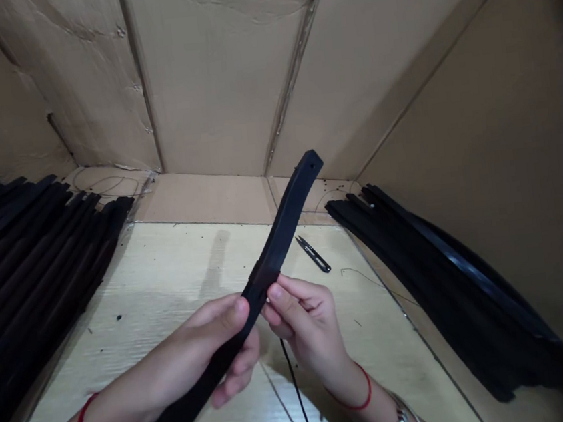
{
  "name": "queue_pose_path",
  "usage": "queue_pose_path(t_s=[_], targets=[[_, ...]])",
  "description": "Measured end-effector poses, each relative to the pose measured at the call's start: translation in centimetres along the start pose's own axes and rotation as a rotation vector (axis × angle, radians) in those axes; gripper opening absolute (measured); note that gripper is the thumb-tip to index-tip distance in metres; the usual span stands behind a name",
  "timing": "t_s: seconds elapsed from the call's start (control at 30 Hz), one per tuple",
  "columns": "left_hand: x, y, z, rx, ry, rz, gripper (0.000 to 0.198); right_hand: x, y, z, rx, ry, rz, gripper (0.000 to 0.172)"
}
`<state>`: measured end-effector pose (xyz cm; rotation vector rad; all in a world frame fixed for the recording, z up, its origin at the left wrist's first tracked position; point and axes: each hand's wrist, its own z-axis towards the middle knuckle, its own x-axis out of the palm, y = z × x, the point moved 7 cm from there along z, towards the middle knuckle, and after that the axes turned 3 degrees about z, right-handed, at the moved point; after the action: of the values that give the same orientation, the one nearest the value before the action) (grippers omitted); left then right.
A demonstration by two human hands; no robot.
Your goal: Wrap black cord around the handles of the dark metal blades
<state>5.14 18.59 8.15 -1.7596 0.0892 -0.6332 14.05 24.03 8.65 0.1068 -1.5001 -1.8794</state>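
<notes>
A long black strip (289,213) with a small hole near its tip slants up from the lower left across the middle of the head view. My left hand (224,338) is closed round it, thumb on top and fingers underneath. Just above, my right hand (302,313) pinches the strip's right edge by a raised band or fold. A thin black cord (294,384) hangs below my right hand; whether it joins the strip is hidden. Black thread snips (313,254) lie on the pale board beyond my right hand.
Several black strips (30,264) are piled on the left, and more black strips (419,277) lie along the right side. Cardboard walls (217,77) enclose the pale board (167,270). A loose thin wire (369,279) and dark specks are scattered about.
</notes>
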Motion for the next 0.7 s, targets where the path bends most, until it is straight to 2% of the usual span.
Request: queue_pose_path(t_s=[0.1,0.17,0.23,0.4,0.53,0.6,0.63,0.7], targets=[[-1.6,-1.1,-0.5,0.125,-0.318,0.475,0.031,-0.3,-0.3,0.1,0.013,-0.050,-0.030,0.026],[-1.6,-1.7,-1.0,0.182,-0.424,0.684,0.030,-0.3,-0.4,0.1,0.026,-0.055,-0.051,0.026],[-1.3,-1.4,-1.0,0.170,-0.398,0.620,0.035,-0.2,-0.3,0.2,0.042,-0.040,-0.051,0.026],[0.0,0.1,-0.5,0.019,-0.134,-0.050,0.031,1.0,-0.2,0.1,0.124,0.070,0.121,0.024],[1.4,0.0,-0.5,0.015,0.079,-0.199,0.034,1.8,-0.6,-0.5,0.192,0.106,0.234,0.028],[1.2,0.2,-0.6,-0.005,0.051,-0.079,0.033,1.6,-0.8,-0.6,0.188,0.065,0.205,0.030],[0.7,0.3,-0.7,-0.009,-0.035,0.049,0.031,1.3,-0.9,-0.5,0.180,0.022,0.173,0.031],[-0.7,-0.5,-1.1,0.046,-0.292,0.412,0.035,0.6,-1.1,-0.4,0.173,-0.069,0.098,0.033]])
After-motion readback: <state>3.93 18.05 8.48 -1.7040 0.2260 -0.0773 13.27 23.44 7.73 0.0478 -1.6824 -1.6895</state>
